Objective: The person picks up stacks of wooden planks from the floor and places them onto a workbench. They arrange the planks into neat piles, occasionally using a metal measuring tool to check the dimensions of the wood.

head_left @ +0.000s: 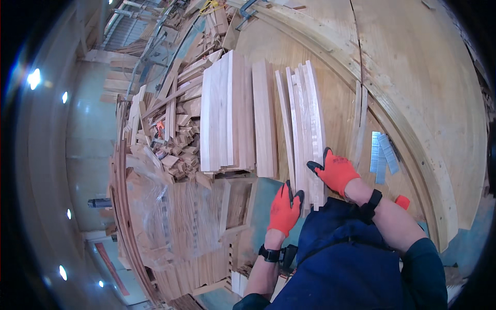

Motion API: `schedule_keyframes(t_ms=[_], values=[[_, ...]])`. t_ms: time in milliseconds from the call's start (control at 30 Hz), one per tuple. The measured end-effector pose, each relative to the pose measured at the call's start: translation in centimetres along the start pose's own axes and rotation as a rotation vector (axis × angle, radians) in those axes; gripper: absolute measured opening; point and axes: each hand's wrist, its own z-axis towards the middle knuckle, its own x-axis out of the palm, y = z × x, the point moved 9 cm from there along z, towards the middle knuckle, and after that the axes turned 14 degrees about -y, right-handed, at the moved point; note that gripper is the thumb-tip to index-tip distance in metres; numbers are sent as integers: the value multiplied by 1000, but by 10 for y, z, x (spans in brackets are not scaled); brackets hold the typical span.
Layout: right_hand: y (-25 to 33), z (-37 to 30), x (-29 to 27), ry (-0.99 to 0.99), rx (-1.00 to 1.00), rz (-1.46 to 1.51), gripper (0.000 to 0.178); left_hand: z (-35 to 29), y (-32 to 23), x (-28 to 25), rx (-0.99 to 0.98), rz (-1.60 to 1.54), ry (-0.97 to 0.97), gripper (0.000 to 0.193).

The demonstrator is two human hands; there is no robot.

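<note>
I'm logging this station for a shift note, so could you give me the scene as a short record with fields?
Left hand: gloved, at the strips' near end, left side
Right hand: gloved, thumb over the strips' right side
Grip: firmness unclear
Strips: wooden, long, loosely side by side
Left of strips: thick block, then stack
Right of strips: silvery pieces, curved rail
Far edge: blue clamp

wooden strips (312,124) | pale, long, narrow | side by side, lengthwise | ends uneven | on wooden worktop (338,116)
</note>
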Motion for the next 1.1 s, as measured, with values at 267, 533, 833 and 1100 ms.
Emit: schedule_keyframes(t_ms=[267, 533, 833, 1100], values=[[0, -1, -2, 10, 17, -11, 75, 91, 12, -26, 5, 328, -265, 74], [-5, 2, 6, -67, -4, 0, 73, 100, 43, -38, -231, -500, -120, 57], [-4, 0, 0, -11, 23, 21, 80, 53, 35, -34, -508, -1210, 17, 49], [-2, -2, -4, -21, 16, 22, 69, 10, 41, -23, -394, -836, -90, 53]])
